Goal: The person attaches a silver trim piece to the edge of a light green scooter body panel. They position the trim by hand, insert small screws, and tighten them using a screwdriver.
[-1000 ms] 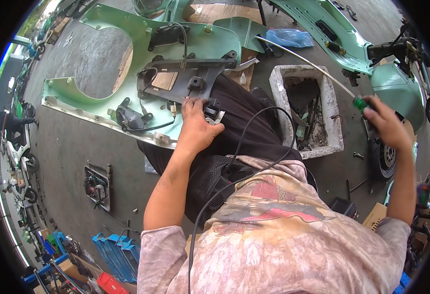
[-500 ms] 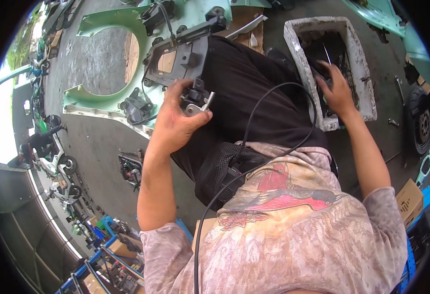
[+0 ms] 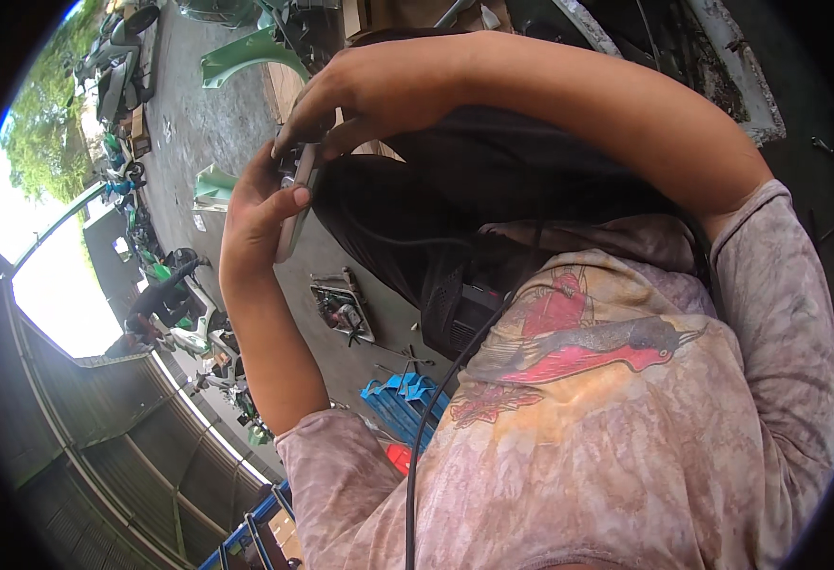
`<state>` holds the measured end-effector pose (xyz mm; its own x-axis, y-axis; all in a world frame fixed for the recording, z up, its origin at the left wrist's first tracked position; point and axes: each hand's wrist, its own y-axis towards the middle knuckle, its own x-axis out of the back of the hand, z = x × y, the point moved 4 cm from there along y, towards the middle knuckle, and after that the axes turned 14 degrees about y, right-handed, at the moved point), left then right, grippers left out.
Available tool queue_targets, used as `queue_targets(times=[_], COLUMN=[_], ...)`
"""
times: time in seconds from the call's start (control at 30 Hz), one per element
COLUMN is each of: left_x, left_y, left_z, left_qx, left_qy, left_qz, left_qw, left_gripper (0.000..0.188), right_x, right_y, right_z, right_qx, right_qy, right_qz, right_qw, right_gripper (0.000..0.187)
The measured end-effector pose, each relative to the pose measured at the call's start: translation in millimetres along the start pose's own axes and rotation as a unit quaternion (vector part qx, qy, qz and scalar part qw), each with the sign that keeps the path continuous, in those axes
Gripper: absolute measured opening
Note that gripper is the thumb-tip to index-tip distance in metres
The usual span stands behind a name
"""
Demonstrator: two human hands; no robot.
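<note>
My left hand is closed, its thumb pressed along a narrow pale piece seen edge-on. A bit of the shiny metal bracket shows between its thumb and fingers. Reaching across above my lap, my right hand has its fingers bent down and together over the same spot. What those fingers hold is hidden behind them. Parts of the light green body panel show beyond both hands, and my right arm covers much of the rest.
A worn whitish tray lies at the far right, partly cut off. On the floor beside my leg sits a small framed mechanical part, with a blue slatted object nearer. Scooters line the left side. A black cable runs down my shirt.
My right hand has left the whitish tray and swung left to meet my left hand. My left hand keeps its grip, now tilted. The view has turned toward the left.
</note>
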<state>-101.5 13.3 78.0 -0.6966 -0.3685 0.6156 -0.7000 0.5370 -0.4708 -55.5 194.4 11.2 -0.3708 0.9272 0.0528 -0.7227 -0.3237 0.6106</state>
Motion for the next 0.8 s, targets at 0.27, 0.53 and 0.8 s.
queue_targets(times=[0.27, 0.53, 0.8], left_x=[7.6, -22.2, -38.6], left_y=[-1.0, -6.1, -25.1], left_z=[23.8, -0.3, 20.7], left_qx=[-0.016, -0.027, -0.041], left_qy=[-0.064, -0.055, -0.012], left_qz=[0.002, 0.032, 0.026], left_qw=[0.998, 0.998, 0.999], left_gripper=[0.107, 0.096, 0.091], right_x=[-5.0, 1.7, 85.3], right_y=[3.1, -8.8, -31.4], right_z=[-1.6, -6.8, -57.3], right_qx=[0.047, -0.024, -0.180], right_qy=[-0.008, 0.043, 0.063], right_qz=[0.011, -0.042, -0.459], right_qw=[0.999, 0.998, 0.868], right_gripper=[0.023, 0.020, 0.081])
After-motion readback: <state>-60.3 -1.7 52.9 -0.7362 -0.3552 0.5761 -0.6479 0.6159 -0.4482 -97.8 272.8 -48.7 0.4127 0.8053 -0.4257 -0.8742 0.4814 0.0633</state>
